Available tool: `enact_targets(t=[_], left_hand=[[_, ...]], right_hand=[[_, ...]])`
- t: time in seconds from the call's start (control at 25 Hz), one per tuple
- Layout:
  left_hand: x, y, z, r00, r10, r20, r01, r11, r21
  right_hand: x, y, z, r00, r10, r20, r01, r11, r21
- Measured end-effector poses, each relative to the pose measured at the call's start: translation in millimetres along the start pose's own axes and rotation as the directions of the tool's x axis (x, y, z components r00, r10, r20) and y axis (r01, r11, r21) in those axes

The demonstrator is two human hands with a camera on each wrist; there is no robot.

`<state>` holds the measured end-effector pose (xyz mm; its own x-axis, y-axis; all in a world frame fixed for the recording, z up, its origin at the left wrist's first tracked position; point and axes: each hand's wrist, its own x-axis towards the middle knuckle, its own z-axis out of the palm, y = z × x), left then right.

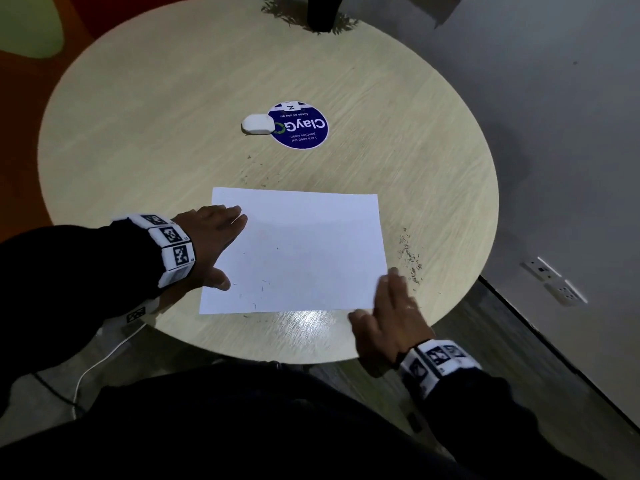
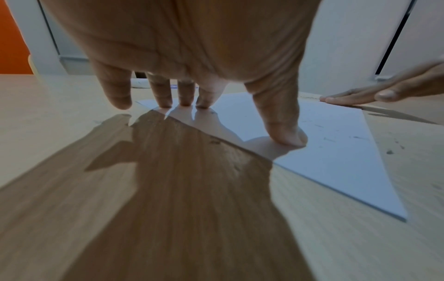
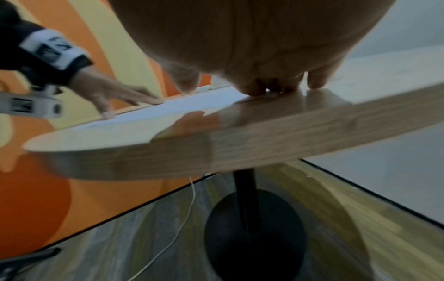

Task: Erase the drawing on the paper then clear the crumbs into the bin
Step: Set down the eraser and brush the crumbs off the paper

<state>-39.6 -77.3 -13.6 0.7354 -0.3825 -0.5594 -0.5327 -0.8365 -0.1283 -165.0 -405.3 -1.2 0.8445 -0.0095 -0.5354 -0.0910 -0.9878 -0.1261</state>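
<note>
Dim room; overhead light leaves a glare patch at the near edge of the surface (image 1: 311, 327). Wrist views are motion-blurred and stretched at the edges, with a broad hand shadow.

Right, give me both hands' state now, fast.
Left hand: open, fingers flat, pressing the paper's left edge.
Right hand: open, fingers straight at the paper's near right corner, holding nothing.
</note>
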Motion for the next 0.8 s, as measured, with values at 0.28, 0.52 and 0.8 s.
enact_targets(t=[0.28, 0.52, 0.8], left_hand=[[6, -1, 5, 0.999, 0.005, -0.032, -0.005, 1.0, 0.001], [8, -4, 9, 0.999, 0.012, -0.038, -0.013, 1.0, -0.023], [5, -1, 5, 0.999, 0.022, -0.037, -0.023, 1.0, -0.005]], right_hand=[[34, -107, -10, 0.926, -0.376, -0.011, 0.376, 0.926, -0.011], [91, -32, -27, 0.974, 0.045, -0.224, -0.046, 0.999, 0.001], [60, -108, -11, 0.946, -0.322, -0.034, 0.323, 0.947, 0.005]])
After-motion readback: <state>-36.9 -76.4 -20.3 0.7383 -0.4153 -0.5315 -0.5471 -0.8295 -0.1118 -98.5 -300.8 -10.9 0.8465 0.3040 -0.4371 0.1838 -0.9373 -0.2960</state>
